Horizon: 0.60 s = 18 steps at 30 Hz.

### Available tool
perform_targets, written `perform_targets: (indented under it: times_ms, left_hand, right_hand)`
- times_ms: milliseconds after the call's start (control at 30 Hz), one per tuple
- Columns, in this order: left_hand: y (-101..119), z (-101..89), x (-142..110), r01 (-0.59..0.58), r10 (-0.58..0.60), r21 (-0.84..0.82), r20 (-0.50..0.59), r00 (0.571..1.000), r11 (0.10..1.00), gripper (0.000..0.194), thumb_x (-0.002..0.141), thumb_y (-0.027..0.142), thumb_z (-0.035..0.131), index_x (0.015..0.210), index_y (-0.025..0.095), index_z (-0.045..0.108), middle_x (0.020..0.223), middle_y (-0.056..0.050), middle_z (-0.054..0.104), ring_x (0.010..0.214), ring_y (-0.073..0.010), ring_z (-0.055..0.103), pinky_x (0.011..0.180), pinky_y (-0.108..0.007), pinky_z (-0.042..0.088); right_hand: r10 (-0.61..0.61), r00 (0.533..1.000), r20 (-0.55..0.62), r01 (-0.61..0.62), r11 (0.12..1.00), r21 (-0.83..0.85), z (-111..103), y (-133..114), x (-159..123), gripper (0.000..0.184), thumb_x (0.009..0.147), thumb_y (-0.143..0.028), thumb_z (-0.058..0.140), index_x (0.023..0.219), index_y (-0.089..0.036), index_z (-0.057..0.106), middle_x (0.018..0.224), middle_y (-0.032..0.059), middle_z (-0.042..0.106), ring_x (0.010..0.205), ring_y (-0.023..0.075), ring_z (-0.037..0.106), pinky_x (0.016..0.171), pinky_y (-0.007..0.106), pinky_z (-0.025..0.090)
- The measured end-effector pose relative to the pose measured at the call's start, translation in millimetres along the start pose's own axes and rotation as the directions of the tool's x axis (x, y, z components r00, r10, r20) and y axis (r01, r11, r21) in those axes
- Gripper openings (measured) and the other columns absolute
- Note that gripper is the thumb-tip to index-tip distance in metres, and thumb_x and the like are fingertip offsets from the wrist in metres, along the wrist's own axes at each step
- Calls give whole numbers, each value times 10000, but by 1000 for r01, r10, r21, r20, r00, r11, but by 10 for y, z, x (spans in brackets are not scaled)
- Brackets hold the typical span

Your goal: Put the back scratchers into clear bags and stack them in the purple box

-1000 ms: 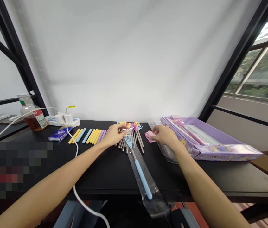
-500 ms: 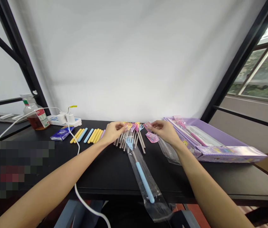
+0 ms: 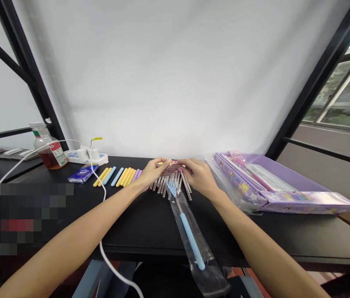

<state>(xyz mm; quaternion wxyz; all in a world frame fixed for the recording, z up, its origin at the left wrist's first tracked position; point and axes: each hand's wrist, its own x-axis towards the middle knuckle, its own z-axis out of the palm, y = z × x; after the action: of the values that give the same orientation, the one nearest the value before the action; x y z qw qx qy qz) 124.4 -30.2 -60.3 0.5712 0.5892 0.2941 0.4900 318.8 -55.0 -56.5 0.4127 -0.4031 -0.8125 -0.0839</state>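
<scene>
My left hand and my right hand meet at the far side of the black table, pinching a small pink printed card between them. Just below the hands, several steel rods lie fanned out. A back scratcher with a light blue claw and blue handle lies inside a clear plastic bag that hangs over the table's near edge. Coloured claw heads behind the card are mostly hidden by my fingers.
Yellow, blue and purple handles lie in a row left of the rods. Further left are a blue packet, a power strip, a white cable and a jar of brown liquid. A purple box stands at right.
My right hand has carried the pink card left to my left hand, and both now hold it. The second pink card lying on the table earlier no longer shows.
</scene>
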Motion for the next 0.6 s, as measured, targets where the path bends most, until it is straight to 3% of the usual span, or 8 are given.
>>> perform_targets:
  times_ms: [133,333,467,600]
  left_hand:
    - [0,-5,-1,7,-7,-3,3,1000,1000,474,754,524,780,985,137,631,870,-81,757,893,-202,736,973,-410,545]
    - [31,25,-26,17,-17,9,20,1000,1000,473,794,537,742,1022,134,642,908,-111,761,919,-218,737,981,-419,541]
    - [39,40,-42,31,-31,7,14,999,999,459,805,497,749,1060,134,630,911,-113,762,923,-218,737,990,-430,537]
    - [39,45,-40,30,-30,3,6,1000,1000,442,824,459,741,1096,128,632,983,-111,758,935,-217,738,999,-423,537]
  right_hand:
    - [8,998,-57,-9,1000,-14,-19,24,6,225,968,-239,499,1059,-226,704,933,69,737,781,201,646,741,316,462]
    - [8,1000,-11,-8,999,49,-38,38,8,239,957,-232,484,1053,-225,703,950,69,736,780,196,646,735,314,476]
    - [72,997,-14,-70,993,93,-73,39,18,227,931,-211,500,1035,-238,699,935,54,732,771,191,639,723,309,481]
    - [43,999,29,-46,994,102,-72,57,10,222,927,-204,514,1045,-244,698,942,50,725,804,195,641,737,313,480]
